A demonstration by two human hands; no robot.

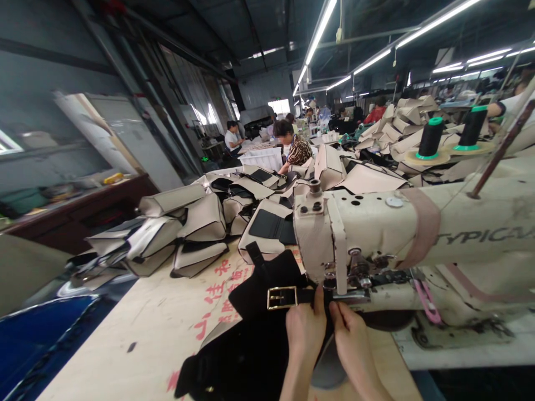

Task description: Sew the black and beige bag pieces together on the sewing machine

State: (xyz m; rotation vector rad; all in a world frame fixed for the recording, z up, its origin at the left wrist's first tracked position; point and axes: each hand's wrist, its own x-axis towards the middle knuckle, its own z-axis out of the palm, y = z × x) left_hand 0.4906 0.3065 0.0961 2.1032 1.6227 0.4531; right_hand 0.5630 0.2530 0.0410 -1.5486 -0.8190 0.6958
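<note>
A black bag piece [251,345] with a gold-coloured buckle [282,297] on a strap lies over the table front, its edge under the head of the sewing machine [317,239]. My left hand [307,328] is closed on the black bag piece just right of the buckle, thumb close to the presser foot. Beside it my right hand [349,331] pinches the edge of the same piece, below the machine arm. A grey rounded part [330,367] shows beneath my hands. The needle itself is hidden.
Beige bags [204,217] are piled behind and left of the machine. Black thread spools [430,139] stand at the right above it. A pink plastic piece [427,301] hangs on the machine. A blue bin [42,340] is at lower left. Co-workers [298,147] sit farther back.
</note>
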